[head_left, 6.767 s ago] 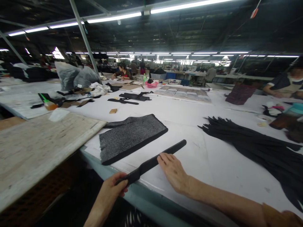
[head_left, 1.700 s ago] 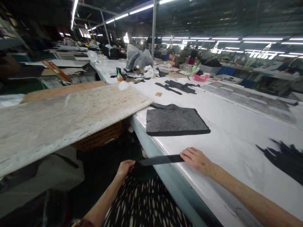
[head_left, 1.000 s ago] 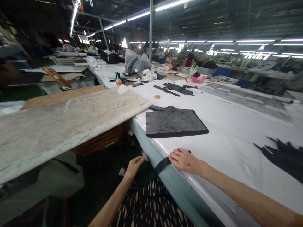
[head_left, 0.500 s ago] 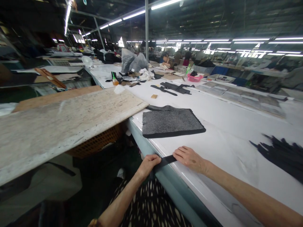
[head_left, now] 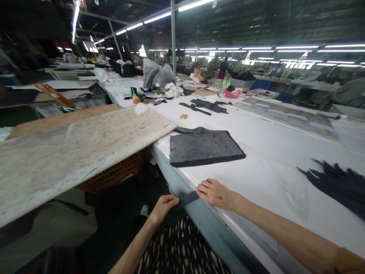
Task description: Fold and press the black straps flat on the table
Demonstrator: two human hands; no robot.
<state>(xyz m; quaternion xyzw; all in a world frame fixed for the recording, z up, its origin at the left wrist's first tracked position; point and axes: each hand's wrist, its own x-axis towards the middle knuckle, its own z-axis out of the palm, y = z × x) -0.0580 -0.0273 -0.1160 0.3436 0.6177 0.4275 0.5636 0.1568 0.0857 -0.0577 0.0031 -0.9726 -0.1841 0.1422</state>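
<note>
A dark fabric strip (head_left: 187, 198) stretches between my two hands, over the front edge of the white table (head_left: 273, 152). My left hand (head_left: 164, 206) pinches one end of it, just off the table edge. With fingers closed on the other end, my right hand (head_left: 214, 193) rests at the table's rim. Just beyond the hands lies a grey knitted panel (head_left: 207, 146) with a black border, flat on the tabletop. A pile of black strips (head_left: 339, 186) lies to the right, partly cut off by the frame.
A stained board (head_left: 85, 146) juts in from the left, above an orange crate (head_left: 114, 173). Farther back are a small tan block (head_left: 183, 116), dark fabric pieces (head_left: 209, 106), a pink basket (head_left: 232, 92) and grey plastic bags (head_left: 159, 74). A co-worker (head_left: 197, 74) is at the far side.
Both hands have shifted left and slightly nearer to me, with the strip between them. My left hand is now farther off the table edge, and the view has turned slightly.
</note>
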